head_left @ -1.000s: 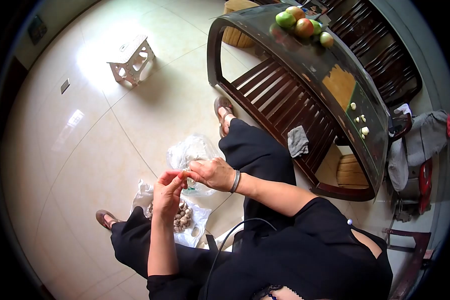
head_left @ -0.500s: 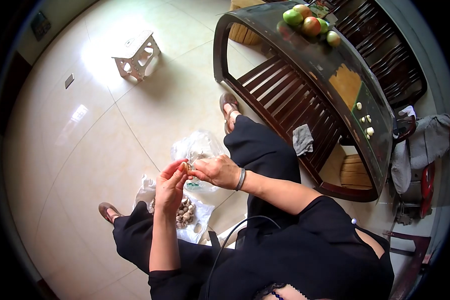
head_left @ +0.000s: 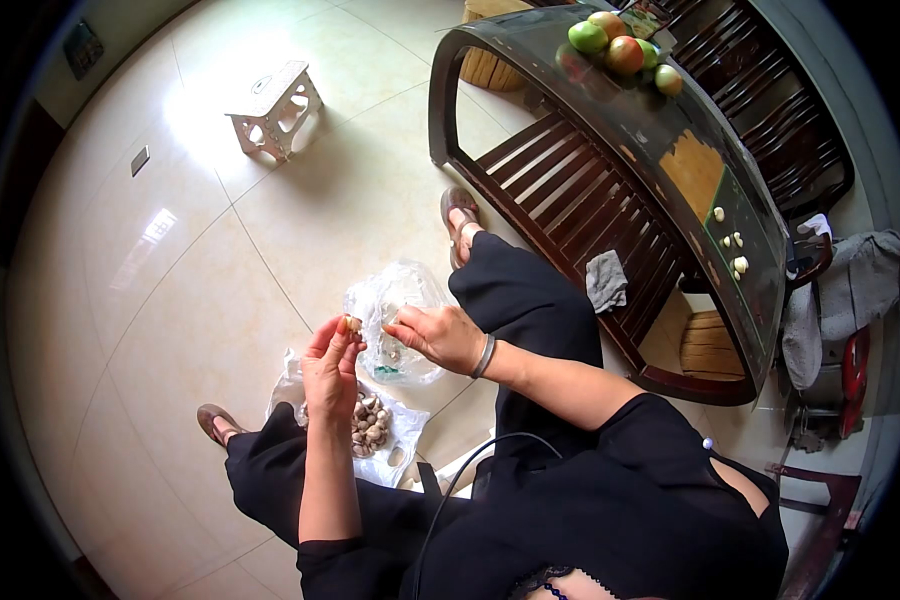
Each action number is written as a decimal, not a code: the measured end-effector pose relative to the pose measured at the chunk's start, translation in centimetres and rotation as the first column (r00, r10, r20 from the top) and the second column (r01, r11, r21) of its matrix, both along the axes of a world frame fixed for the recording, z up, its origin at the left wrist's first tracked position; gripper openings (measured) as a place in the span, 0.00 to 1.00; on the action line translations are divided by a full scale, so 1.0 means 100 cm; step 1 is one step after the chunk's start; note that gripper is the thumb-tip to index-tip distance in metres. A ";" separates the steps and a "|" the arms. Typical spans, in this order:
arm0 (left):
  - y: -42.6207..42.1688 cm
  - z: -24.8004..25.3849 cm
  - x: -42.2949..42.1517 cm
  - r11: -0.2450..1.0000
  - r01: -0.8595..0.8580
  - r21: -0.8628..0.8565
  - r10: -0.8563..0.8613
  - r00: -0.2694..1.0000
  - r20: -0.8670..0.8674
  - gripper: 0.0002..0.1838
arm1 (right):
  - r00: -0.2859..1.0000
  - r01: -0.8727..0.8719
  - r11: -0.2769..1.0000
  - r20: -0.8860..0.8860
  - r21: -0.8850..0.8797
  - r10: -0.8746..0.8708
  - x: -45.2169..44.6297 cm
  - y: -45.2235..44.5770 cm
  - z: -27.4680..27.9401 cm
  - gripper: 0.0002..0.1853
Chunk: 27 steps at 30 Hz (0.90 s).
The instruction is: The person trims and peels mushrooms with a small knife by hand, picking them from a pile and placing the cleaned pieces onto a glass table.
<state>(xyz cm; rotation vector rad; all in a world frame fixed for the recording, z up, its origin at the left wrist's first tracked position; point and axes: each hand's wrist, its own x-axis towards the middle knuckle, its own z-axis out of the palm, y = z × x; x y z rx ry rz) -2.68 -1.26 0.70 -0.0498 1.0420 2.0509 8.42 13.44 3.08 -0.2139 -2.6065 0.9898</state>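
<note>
Peeling step, apparently: left hand (head_left: 332, 375) pinches garlic piece (head_left: 354, 325) near clear bag (head_left: 408, 284); right hand (head_left: 445, 338) just apart, whether holding anything cannot be told; next peel would call for steady left pinch

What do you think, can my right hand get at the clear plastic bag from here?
Probably yes: your right hand overlaps the clear plastic bag in view, with nothing visible between them, though depth is unclear.
</note>
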 end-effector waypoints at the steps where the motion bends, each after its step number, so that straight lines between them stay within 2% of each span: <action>1: 0.000 0.001 0.000 1.000 -0.013 -0.002 0.013 1.000 -0.010 0.12 | 0.999 0.035 0.999 0.024 0.008 -0.035 0.000 0.001 0.000 0.15; 6: 0.003 0.007 0.003 1.000 0.010 0.016 -0.009 0.998 -0.069 0.12 | 0.960 0.052 0.995 0.269 0.087 -0.074 0.002 0.001 -0.009 0.15; 9: 0.004 0.013 0.005 0.998 0.050 0.027 -0.046 0.987 -0.151 0.12 | 0.917 0.036 0.999 0.398 0.026 -0.043 0.004 0.007 -0.010 0.15; 13: 0.005 0.022 0.008 0.991 0.080 0.111 -0.061 0.985 -0.161 0.11 | 0.918 0.022 0.999 0.396 -0.033 -0.007 0.003 0.011 -0.010 0.10; 16: 0.006 0.029 0.008 0.991 0.099 0.095 -0.079 0.978 -0.195 0.11 | 0.926 0.058 0.979 0.377 -0.195 0.020 0.001 0.008 -0.003 0.10; 20: 0.006 0.030 0.008 0.990 0.110 0.088 -0.090 0.975 -0.201 0.11 | 0.928 0.037 0.971 0.368 -0.235 0.053 0.002 0.011 -0.002 0.10; 22: 0.006 0.030 0.008 0.990 0.114 0.085 -0.095 0.974 -0.205 0.11 | 0.955 0.025 0.936 0.286 -0.351 0.082 0.001 0.012 0.000 0.09; 23: 0.006 0.029 0.007 0.990 0.112 0.080 -0.094 0.974 -0.204 0.11 | 0.954 0.023 0.934 0.286 -0.356 0.085 0.001 0.013 0.001 0.09; 26: 0.007 0.027 0.008 0.992 0.109 0.057 -0.095 0.972 -0.216 0.11 | 0.933 0.078 0.834 0.335 -0.547 0.133 -0.001 0.016 0.011 0.09; 27: 0.007 0.028 0.009 0.994 0.101 0.031 -0.090 0.967 -0.239 0.11 | 0.933 0.078 0.831 0.335 -0.550 0.134 -0.001 0.015 0.012 0.09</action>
